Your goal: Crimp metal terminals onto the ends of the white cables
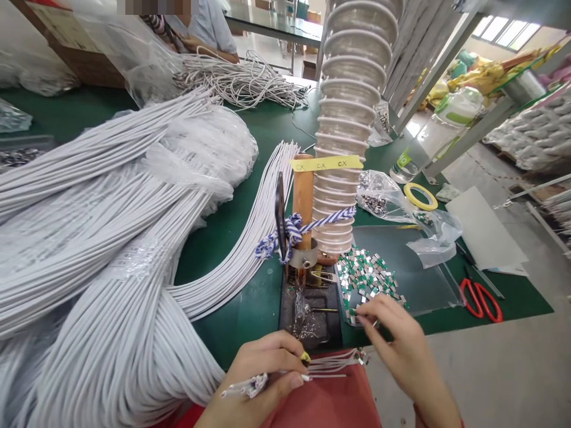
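Note:
My left hand (261,371) grips a small bunch of thin white cables (328,370) low in the view, and their fanned ends carry small metal tabs. My right hand (399,342) reaches to the front edge of a heap of small green-and-silver metal tabs (366,282), which lies on a clear acrylic sheet (414,267). A tiny metal tab seems pinched between its thumb and finger. Long bundles of white cable (102,255) sweep across the green bench mat (263,315) to the left of my left hand.
A dark soldering fixture (308,315) stands just ahead of my hands, beside a wooden post (303,196) and a ribbed clear hose (352,119). Red-handled scissors (480,300) and yellow tape (420,196) lie right. A co-worker's hand (207,47) sits beyond a white cable coil (241,83).

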The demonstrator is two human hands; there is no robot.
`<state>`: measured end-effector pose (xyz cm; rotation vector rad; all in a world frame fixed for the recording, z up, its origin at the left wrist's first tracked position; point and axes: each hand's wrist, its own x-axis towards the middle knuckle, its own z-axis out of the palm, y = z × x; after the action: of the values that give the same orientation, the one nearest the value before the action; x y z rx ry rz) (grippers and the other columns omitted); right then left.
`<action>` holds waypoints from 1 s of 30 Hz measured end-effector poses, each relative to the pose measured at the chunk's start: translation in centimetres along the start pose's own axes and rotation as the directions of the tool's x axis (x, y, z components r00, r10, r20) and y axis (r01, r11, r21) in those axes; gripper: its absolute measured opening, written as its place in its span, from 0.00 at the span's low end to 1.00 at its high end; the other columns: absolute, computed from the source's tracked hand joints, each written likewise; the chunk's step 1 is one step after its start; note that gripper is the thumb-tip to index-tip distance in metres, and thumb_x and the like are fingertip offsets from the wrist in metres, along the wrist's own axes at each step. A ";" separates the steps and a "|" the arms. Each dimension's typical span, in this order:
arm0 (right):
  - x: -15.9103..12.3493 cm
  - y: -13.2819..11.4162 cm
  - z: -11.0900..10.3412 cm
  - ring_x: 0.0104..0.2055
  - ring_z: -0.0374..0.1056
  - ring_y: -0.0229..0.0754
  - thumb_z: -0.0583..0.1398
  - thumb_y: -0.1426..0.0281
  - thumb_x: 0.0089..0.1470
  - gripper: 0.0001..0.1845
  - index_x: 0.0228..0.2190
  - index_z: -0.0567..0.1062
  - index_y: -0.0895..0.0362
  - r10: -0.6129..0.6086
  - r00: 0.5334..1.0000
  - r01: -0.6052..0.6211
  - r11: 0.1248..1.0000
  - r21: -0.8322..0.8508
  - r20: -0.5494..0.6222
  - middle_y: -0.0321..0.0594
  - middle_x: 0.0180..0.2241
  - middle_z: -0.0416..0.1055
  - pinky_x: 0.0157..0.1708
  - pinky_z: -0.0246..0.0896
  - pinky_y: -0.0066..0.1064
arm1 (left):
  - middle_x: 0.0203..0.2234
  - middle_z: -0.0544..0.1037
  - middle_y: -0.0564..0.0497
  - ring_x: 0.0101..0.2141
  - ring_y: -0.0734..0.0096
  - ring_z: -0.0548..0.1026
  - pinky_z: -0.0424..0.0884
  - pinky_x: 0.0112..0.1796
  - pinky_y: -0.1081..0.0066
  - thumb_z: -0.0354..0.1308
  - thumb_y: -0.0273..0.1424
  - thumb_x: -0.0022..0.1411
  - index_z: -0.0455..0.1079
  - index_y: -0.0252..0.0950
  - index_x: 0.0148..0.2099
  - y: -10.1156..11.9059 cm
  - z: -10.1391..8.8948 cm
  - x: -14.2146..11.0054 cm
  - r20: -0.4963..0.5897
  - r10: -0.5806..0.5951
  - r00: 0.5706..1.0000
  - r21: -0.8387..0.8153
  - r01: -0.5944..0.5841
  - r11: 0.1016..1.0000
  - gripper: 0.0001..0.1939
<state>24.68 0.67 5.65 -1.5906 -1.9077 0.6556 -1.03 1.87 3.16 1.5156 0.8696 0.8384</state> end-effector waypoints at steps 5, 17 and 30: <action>0.3 3.0 -2.4 0.37 0.68 0.50 0.57 0.74 0.62 0.07 0.32 0.70 0.52 0.083 0.993 -0.067 0.981 -0.182 0.085 0.42 0.33 0.71 0.35 0.64 0.36 | 0.30 0.81 0.47 0.28 0.68 0.78 0.73 0.34 0.73 0.60 0.37 0.67 0.83 0.38 0.32 -0.2 0.0 -0.1 0.022 0.007 1.000 -0.026 -0.007 1.000 0.14; -0.6 0.2 0.5 0.31 0.67 0.43 0.56 0.69 0.65 0.06 0.39 0.74 0.53 0.193 0.980 -0.198 0.950 0.241 0.048 0.39 0.32 0.71 0.29 0.63 0.29 | 0.27 0.80 0.51 0.28 0.72 0.77 0.71 0.32 0.78 0.61 0.27 0.64 0.76 0.37 0.28 0.1 0.5 0.2 -0.129 0.072 0.989 0.029 -0.069 0.997 0.11; -0.2 -4.9 5.9 0.24 0.59 0.37 0.58 0.76 0.58 0.07 0.34 0.76 0.56 0.043 0.999 -0.029 0.906 0.422 -0.023 0.36 0.28 0.71 0.24 0.57 0.25 | 0.30 0.81 0.52 0.32 0.70 0.80 0.74 0.35 0.79 0.60 0.20 0.61 0.77 0.38 0.32 0.2 1.3 -0.1 -0.272 0.077 0.959 0.101 -0.052 0.994 0.09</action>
<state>17.17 -0.51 4.77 -1.3487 -1.5781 0.9785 0.11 1.12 3.21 1.5362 1.0796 1.0885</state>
